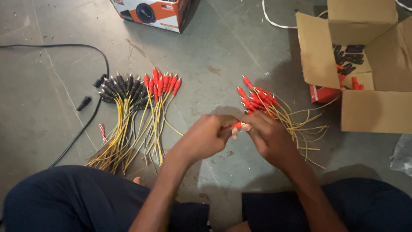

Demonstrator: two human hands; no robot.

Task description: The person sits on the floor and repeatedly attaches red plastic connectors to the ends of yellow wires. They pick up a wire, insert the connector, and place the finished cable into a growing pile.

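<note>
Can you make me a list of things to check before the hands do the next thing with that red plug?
1. Both hands on the red plug: left hand and right hand meet around it. Ok.
2. Plug fully seated or finished: fingers hide most of it. Cannot tell.
3. Loose red-plug wires close by: just beyond the right hand. Ok.
4. Sorted bundle of black and red plugs kept apart: lies to the left, untouched. Ok.
5. Cardboard box open and within view: flaps open, parts inside. Ok.
6. Black cable away from the hands: yes, far left. Ok.
</note>
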